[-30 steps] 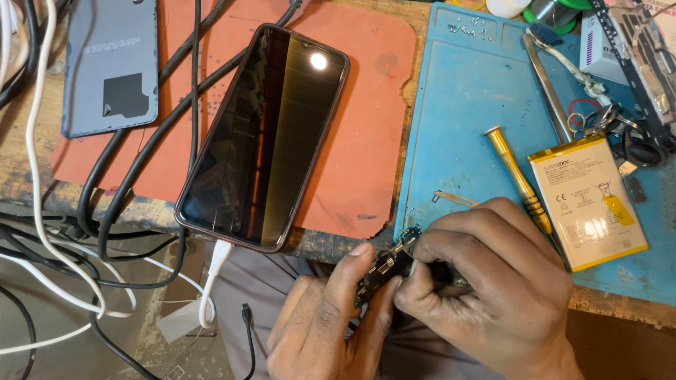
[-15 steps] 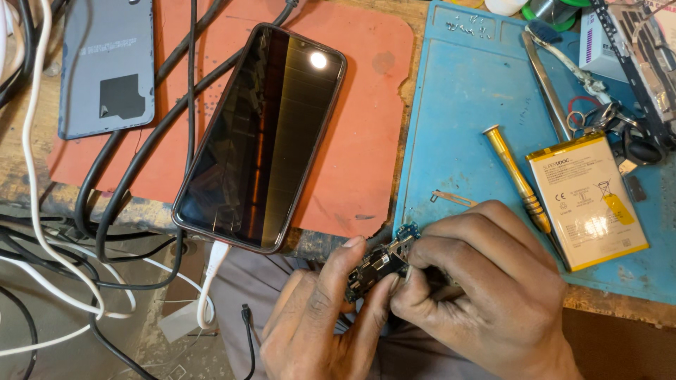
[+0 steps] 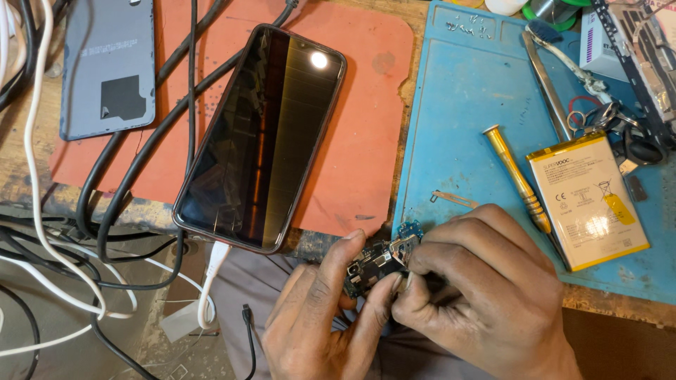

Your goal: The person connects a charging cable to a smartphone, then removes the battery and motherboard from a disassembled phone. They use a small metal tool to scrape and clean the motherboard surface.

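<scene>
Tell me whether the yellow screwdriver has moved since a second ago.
No. The yellow screwdriver lies where it did on the blue mat, beside the battery.

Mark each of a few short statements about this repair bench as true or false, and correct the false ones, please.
1. Both hands hold a small circuit board. True: the left hand and the right hand pinch it between them.
2. The phone lies on the blue mat. False: it lies on the orange mat, its lower end over the bench edge.
3. A white cable is plugged into the phone's lower end. True.
4. The battery lies on the orange mat. False: it lies on the blue mat.
5. The yellow-handled screwdriver is in the right hand. False: it lies on the blue mat beside the battery.
</scene>
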